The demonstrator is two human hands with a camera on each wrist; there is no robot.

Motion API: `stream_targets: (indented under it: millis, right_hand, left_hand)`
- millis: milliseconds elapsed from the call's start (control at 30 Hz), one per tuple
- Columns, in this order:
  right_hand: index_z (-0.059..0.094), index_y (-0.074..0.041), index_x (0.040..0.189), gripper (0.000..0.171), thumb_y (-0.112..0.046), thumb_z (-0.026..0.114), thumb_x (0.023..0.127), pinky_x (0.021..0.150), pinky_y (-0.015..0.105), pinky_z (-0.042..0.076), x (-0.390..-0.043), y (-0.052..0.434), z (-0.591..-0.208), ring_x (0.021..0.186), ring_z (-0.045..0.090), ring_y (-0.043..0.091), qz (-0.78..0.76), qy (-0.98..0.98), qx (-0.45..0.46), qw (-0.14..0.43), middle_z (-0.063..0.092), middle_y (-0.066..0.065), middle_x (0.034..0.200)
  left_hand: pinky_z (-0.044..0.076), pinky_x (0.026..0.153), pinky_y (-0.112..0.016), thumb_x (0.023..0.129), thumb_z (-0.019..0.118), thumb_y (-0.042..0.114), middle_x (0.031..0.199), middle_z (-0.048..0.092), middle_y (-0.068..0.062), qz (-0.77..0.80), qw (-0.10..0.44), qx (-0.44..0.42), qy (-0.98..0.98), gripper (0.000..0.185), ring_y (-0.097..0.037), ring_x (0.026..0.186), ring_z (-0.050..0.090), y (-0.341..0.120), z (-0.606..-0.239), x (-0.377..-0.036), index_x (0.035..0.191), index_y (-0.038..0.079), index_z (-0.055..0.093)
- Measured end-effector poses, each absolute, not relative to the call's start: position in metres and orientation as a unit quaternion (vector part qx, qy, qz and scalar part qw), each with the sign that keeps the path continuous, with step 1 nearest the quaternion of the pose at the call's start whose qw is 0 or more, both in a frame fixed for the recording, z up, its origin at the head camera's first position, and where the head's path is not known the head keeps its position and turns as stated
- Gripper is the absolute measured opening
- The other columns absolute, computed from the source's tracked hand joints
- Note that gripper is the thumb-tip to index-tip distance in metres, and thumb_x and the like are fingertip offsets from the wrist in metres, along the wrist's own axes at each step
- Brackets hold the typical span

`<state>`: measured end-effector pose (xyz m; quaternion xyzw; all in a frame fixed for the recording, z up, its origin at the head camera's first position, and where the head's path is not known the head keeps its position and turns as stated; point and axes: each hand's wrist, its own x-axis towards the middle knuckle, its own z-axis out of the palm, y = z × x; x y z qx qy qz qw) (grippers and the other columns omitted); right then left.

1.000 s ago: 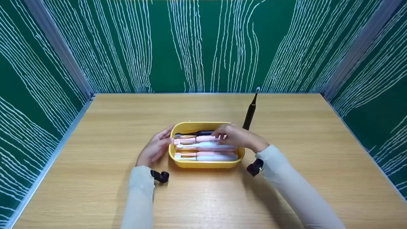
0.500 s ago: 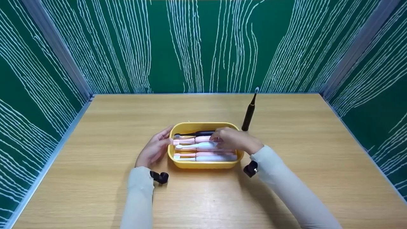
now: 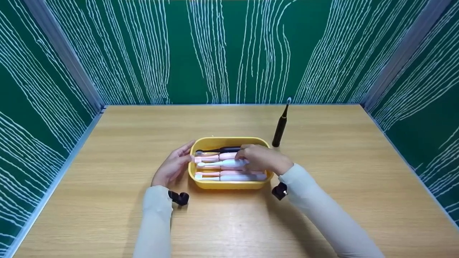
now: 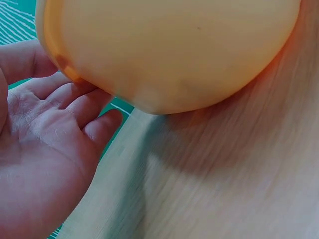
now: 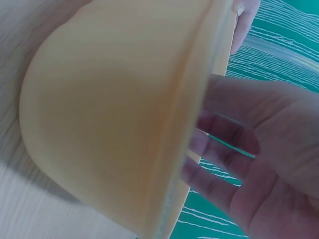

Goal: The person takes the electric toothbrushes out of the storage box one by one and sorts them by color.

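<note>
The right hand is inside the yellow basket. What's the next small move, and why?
Probably have the right hand pinch the middle white toothbrush and lift it slightly: its fingers reach down over that handle, though the fingertips are hidden, and the left hand holds the end of the yellow basket, which should help steady it.

And here we are inside a booth, walled in tight, more a recording station or lab setup than a room in a home! Look at those sides: a green back panel (image 3: 179, 53), a green left panel (image 3: 21, 86) and a green right panel (image 3: 423, 114), all streaked with wavy white lines. Grey corner posts (image 3: 67, 53) frame the meeting edges, and a plain wood-grain tabletop (image 3: 229, 225) fills the floor between. The giveaway? Small black devices (image 3: 183, 198) at both cuffs, the wrist-worn cameras!
</note>
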<state>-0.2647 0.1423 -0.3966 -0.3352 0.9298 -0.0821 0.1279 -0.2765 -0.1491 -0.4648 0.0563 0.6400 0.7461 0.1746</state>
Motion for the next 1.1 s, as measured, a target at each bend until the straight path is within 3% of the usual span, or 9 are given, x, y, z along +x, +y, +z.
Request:
stream_targets:
  millis: [133, 367, 533, 1100]
  right_hand:
    - [0.067, -0.015, 0.121, 0.036, -0.015, 0.072, 0.085, 0.096, 0.033, 0.053, -0.2646, 0.1412, -0.3965, 0.098, 0.06, 0.018, -0.082, 0.93, -0.335, 0.13, 0.065, 0.004, 0.114]
    - [0.067, -0.012, 0.12, 0.036, -0.015, 0.072, 0.085, 0.097, 0.033, 0.053, -0.264, 0.1401, -0.3947, 0.102, 0.061, 0.019, -0.069, 0.927, -0.349, 0.119, 0.065, 0.006, 0.115]
    - [0.067, -0.011, 0.12, 0.035, -0.014, 0.072, 0.085, 0.097, 0.033, 0.052, -0.2638, 0.1412, -0.3944, 0.102, 0.06, 0.02, -0.071, 0.925, -0.356, 0.114, 0.065, 0.007, 0.115]
    - [0.067, -0.018, 0.121, 0.035, -0.014, 0.071, 0.086, 0.097, 0.032, 0.053, -0.2648, 0.1359, -0.3957, 0.096, 0.058, 0.015, -0.054, 0.933, -0.327, 0.138, 0.066, 0.002, 0.115]
  left_hand:
    - [0.025, 0.119, -0.034, 0.088, 0.048, -0.008, 0.159, 0.025, -0.007, 0.742, 0.173, 0.045, 0.646, 0.07, -0.021, 0.146, 0.025, -0.1492, -0.4648, -0.2767, 0.152, 0.009, 0.025]
    - [0.02, 0.121, -0.037, 0.088, 0.042, -0.012, 0.16, 0.019, -0.015, 0.742, 0.169, 0.096, 0.642, 0.07, -0.027, 0.147, 0.02, -0.1502, -0.466, -0.2789, 0.152, 0.001, 0.018]
    - [0.023, 0.12, -0.036, 0.088, 0.043, -0.011, 0.16, 0.021, -0.012, 0.736, 0.17, 0.078, 0.65, 0.07, -0.024, 0.147, 0.022, -0.1493, -0.4628, -0.2797, 0.153, 0.003, 0.019]
    - [0.022, 0.12, -0.036, 0.087, 0.043, -0.013, 0.161, 0.017, -0.012, 0.738, 0.175, 0.064, 0.648, 0.073, -0.025, 0.148, 0.019, -0.1477, -0.4621, -0.2783, 0.153, 0.003, 0.018]
